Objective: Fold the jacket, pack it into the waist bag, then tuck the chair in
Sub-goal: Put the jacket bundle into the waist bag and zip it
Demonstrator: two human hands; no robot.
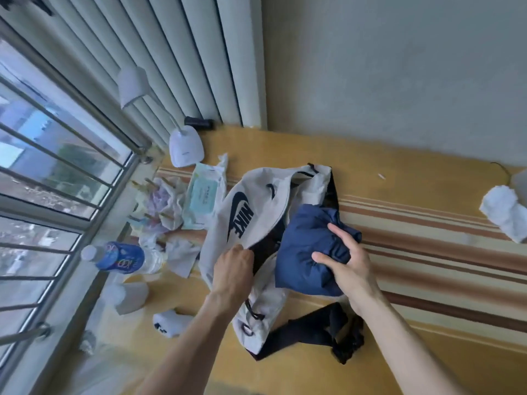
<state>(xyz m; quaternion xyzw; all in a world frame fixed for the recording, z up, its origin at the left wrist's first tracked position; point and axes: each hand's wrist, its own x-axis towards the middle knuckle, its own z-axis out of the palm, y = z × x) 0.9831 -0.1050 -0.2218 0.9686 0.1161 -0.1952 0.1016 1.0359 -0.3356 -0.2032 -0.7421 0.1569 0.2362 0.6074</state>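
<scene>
- the light grey fabric waist bag with a black nike logo (pixel 251 220) is lying on the yellow-orange wooden desk with brown stripes (pixel 427 232), its main opening gaping toward the right.
- the left hand (pixel 232 269) is pinching the near edge of the bag's opening, fingers curled tight on the fabric and pulling it apart.
- the right hand (pixel 346 266) is gripping the folded navy blue jacket bundle (pixel 306 252), thumb on the near side and fingers spread over the top.
- the jacket is sitting at the mouth of the bag, its left side touching the dark lining; how much is inside, cannot tell.
- the bag's black webbing strap (pixel 319 329) is trailing across the desk near the right forearm.
- along the window side: a white desk lamp with a rounded base (pixel 185 149), a pale green pack of wet wipes (pixel 204 195), a clear plastic water bottle with a blue label (pixel 122 256) lying on its side, and crumpled plastic bags (pixel 165 203).
- a crumpled white tissue wad (pixel 503 213) is lying well apart at the desk's right edge.
- a barred window (pixel 51 178) is lining the left, with grey pleated curtains (pixel 176 52) beside it.
</scene>
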